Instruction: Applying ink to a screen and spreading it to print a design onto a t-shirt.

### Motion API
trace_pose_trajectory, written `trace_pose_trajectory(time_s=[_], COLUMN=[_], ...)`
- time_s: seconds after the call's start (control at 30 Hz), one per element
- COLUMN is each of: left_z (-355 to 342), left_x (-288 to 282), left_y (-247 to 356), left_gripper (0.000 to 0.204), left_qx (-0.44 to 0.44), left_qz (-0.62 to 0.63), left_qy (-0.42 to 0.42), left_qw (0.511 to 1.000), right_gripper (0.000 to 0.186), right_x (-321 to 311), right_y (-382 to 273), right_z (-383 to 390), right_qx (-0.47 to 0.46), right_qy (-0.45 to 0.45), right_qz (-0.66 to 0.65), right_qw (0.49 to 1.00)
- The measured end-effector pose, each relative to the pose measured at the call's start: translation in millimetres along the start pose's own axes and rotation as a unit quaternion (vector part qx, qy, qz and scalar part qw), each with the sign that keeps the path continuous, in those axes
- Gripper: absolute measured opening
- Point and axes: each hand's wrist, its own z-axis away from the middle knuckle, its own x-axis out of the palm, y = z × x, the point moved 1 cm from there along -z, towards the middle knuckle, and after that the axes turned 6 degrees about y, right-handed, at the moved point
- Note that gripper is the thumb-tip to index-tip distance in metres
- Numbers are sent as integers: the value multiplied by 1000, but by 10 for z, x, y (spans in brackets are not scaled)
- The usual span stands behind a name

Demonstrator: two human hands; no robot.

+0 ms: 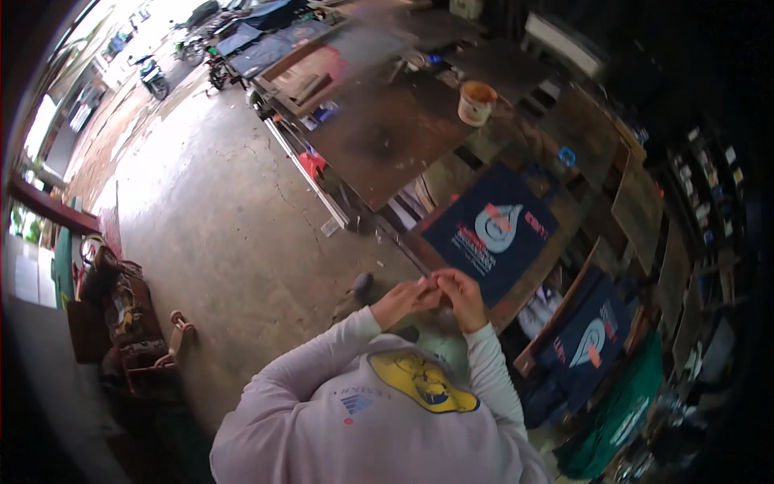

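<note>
My left hand (pixel 409 298) and my right hand (pixel 457 294) meet in front of my chest, fingertips closed together; whatever they hold is too small or hidden to make out. Just beyond them, a navy cloth piece (pixel 449 240) with a white drop-shaped print and pink marks lies on a board at the edge of a long worktable. A second printed navy piece (pixel 612 310) lies on a board to the lower right, beside green cloth (pixel 606 436).
A tub with orange contents (pixel 474 111) stands on a brown board (pixel 355 153), near a blue ring-shaped object (pixel 567 156). Concrete floor (pixel 218 242) runs along the left. Cluttered equipment (pixel 121 315) stands at lower left. Motorbikes (pixel 155 79) stand outside; dark shelving (pixel 709 177) is at far right.
</note>
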Motion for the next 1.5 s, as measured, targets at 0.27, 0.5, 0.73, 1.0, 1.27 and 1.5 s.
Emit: trace_pose_trajectory(time_s=[0.27, 0.5, 0.73, 1.0, 1.27, 1.5], left_z=[478, 1154, 2174, 3034, 2932, 2025], left_x=[-717, -1757, -3153, -3442, -3848, -4116], left_y=[588, 1626, 2614, 3190, 3804, 4887], left_gripper=[46, 42, 95, 114, 85, 103], left_qx=[38, 177, 183, 254, 364, 391], left_qz=[-50, -156, 83, 62, -196, -483], left_qy=[49, 93, 111, 96, 188, 306], left_qw=[997, 967, 973, 960, 891, 721], right_gripper=[18, 33, 72, 78, 100, 106], right_x=[937, 2497, 4866, 6234, 6873, 7337], right_y=[87, 119, 62, 247, 283, 25], right_z=[16, -720, -1190, -1861, -2728, -3448], right_qx=[48, 2, -324, -360, 47, 199], right_qy=[24, -40, -257, -339, -420, -498], right_qz=[0, 7, 267, 301, 39, -253], right_qw=[999, 999, 871, 815, 905, 805])
